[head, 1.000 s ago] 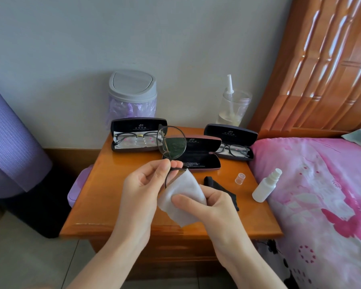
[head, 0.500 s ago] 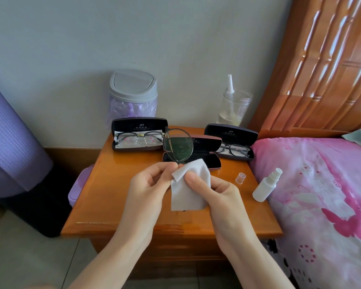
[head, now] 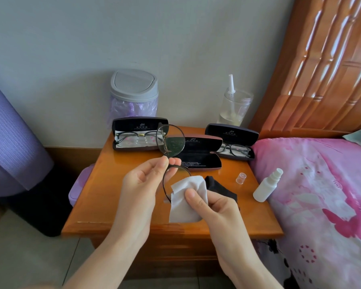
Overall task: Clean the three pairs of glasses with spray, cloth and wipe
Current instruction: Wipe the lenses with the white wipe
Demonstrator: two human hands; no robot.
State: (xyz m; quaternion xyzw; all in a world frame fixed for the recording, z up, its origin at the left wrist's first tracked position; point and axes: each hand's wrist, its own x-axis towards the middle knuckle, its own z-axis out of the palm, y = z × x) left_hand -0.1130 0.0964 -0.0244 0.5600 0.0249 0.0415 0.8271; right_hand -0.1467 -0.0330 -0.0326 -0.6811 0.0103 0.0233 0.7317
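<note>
My left hand [head: 143, 182] pinches a pair of round thin-framed glasses [head: 171, 141] at the bridge, one lens up and the other down. My right hand [head: 212, 205] pinches a white wipe [head: 186, 202] against the lower lens. An empty open case [head: 198, 157] lies behind them. A second pair of glasses [head: 139, 137] rests in the open case at back left, a third pair [head: 236, 150] in the open case at back right. A black cloth [head: 219, 187] lies on the nightstand [head: 104, 195], partly behind my right hand. The white spray bottle [head: 267, 185] lies at the bed's edge, its clear cap [head: 241, 178] beside it.
A grey-lidded bin [head: 133, 94] with a purple liner and a clear jar [head: 234, 108] holding a white tube stand at the wall. A pink bedspread [head: 321, 195] and wooden headboard [head: 325, 69] fill the right. A purple rolled mat [head: 10, 142] stands at left.
The glasses have turned so the upper lens sits further left and the lower lens shows. My right hand has moved the wipe down and right along the lower lens, uncovering the black cloth.
</note>
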